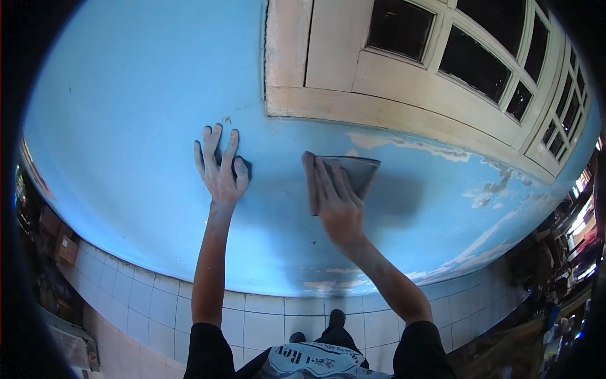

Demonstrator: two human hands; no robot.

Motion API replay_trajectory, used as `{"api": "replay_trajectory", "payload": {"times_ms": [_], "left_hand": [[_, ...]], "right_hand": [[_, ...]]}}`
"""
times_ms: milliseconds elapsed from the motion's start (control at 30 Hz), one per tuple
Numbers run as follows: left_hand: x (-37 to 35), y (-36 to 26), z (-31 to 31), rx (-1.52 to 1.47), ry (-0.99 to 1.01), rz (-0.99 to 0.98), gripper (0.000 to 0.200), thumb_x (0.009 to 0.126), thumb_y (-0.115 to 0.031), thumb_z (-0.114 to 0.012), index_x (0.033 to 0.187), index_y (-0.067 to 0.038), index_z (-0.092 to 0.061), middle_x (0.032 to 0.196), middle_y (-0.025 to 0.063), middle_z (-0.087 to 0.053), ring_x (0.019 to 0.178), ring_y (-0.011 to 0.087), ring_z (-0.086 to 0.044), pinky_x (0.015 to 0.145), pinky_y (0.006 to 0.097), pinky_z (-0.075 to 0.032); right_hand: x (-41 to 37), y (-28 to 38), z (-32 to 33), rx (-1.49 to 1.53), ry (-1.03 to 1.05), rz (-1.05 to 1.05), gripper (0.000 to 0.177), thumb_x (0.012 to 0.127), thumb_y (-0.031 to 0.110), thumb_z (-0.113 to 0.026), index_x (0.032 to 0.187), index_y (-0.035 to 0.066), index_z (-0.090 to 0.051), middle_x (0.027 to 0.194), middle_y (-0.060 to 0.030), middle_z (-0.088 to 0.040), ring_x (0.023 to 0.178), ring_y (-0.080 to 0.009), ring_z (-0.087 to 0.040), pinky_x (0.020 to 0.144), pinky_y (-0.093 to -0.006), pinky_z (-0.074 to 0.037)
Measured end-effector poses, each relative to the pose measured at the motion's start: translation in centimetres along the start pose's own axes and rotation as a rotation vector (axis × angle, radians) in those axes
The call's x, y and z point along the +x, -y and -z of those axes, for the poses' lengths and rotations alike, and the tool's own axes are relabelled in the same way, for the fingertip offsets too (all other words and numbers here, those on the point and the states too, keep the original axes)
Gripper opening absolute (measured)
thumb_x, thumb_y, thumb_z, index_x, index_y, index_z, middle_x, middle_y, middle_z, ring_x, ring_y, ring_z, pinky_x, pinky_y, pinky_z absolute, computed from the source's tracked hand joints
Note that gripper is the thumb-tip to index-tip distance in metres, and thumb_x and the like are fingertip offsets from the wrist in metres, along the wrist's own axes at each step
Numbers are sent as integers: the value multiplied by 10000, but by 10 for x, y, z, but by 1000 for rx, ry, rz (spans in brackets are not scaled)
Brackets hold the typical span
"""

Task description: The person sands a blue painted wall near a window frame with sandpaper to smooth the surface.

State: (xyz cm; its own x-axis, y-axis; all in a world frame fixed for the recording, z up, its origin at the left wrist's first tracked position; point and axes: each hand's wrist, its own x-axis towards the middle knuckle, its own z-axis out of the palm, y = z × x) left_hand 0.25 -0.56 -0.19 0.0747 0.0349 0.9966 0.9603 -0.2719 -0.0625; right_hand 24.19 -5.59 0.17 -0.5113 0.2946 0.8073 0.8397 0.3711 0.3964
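Dusty-looking fingers of my left hand [222,180] spread against the light blue wall [139,145], holding nothing. To its right, my right hand [341,211] presses a folded grey-brown sheet of sandpaper [364,174] to the wall, below the window frame. The thumb side wraps the sheet's left edge, and the fingers lie over its face. Whatever lies under the sheet is hidden. Small chips mark the paint near my left fingertips.
A cream wooden window frame [341,104] with dark panes stands above right. Peeled paint [499,183] shows beneath it. White tiles [259,303] run along the wall's foot, by my shoes. Cardboard boxes [67,249] sit at far left; blurred clutter lies at right.
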Motion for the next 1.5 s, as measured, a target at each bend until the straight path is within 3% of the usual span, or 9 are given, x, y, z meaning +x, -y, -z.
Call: {"api": "replay_trajectory", "payload": {"times_ms": [100, 467, 667, 733, 833, 1067, 1233, 1367, 1500], "left_hand": [[7, 6, 0, 2, -2, -16, 431, 938, -231, -373, 1290, -50, -543, 1408, 201, -419, 1337, 400, -356, 1087, 582, -201], [1, 1, -3, -1, 24, -4, 442, 956, -266, -359, 1321, -79, -525, 1411, 201, -421, 1339, 394, -353, 1089, 584, -185], [5, 4, -5, 43, 18, -61, 451, 969, -287, -330, 1332, -103, -522, 1429, 150, -428, 1354, 374, -346, 1093, 585, -185], [1, -1, -5, 32, 4, -96, 439, 953, -268, -317, 1309, -190, -563, 1391, 52, -496, 1318, 317, -419, 1072, 578, -248], [3, -2, -1, 33, 66, -112, 444, 941, -247, -322, 1309, -201, -566, 1379, 20, -516, 1311, 294, -435, 1074, 570, -258], [-2, 2, -6, 20, -6, -194, 489, 833, -144, -397, 1275, -205, -595, 1358, -13, -541, 1273, 255, -479, 1041, 526, -328], [1, -5, -2, 39, 52, -152, 480, 825, -131, -411, 1257, -207, -608, 1321, -25, -571, 1251, 241, -497, 1029, 500, -347], [0, -5, -1, 21, 44, -134, 465, 836, -140, -420, 1256, -209, -608, 1320, -27, -572, 1262, 235, -484, 1039, 493, -337], [1, -2, -1, 33, 37, -158, 461, 832, -145, -423, 1248, -210, -611, 1329, -25, -564, 1269, 237, -476, 1044, 495, -332]], "right_hand": [[2, -7, -5, 29, -85, -9, 498, 737, 116, -589, 1222, 3, -591, 1296, -128, -563, 1179, -347, -547, 983, -385, -485], [8, 6, -9, 31, -14, -18, 539, 761, 103, -574, 1295, 37, -547, 1334, -103, -540, 1172, -305, -557, 968, -371, -490], [6, -1, -4, 117, -94, -57, 501, 780, 105, -574, 1277, 39, -559, 1334, -99, -540, 1144, -298, -579, 958, -362, -500], [8, 2, 2, 120, -90, -87, 494, 778, 111, -581, 1265, 33, -565, 1334, -99, -539, 1141, -297, -581, 961, -362, -498], [28, 6, -6, 88, -65, -25, 500, 776, 126, -594, 1270, 53, -568, 1339, -94, -537, 1134, -297, -582, 980, -363, -484], [-10, -12, -11, 46, -75, 45, 503, 769, 123, -577, 1266, 43, -572, 1354, -81, -528, 1170, -296, -563, 984, -357, -478], [2, -7, 4, 74, 31, 37, 511, 777, 122, -560, 1283, 50, -563, 1350, -75, -533, 1186, -278, -552, 987, -359, -474], [-6, -7, -12, 58, -89, 2, 513, 767, 118, -565, 1272, 27, -564, 1347, -82, -533, 1195, -290, -545, 990, -362, -471], [4, -1, 1, 37, 39, 35, 526, 753, 117, -581, 1271, 32, -565, 1333, -96, -542, 1178, -310, -556, 978, -375, -480]]}}
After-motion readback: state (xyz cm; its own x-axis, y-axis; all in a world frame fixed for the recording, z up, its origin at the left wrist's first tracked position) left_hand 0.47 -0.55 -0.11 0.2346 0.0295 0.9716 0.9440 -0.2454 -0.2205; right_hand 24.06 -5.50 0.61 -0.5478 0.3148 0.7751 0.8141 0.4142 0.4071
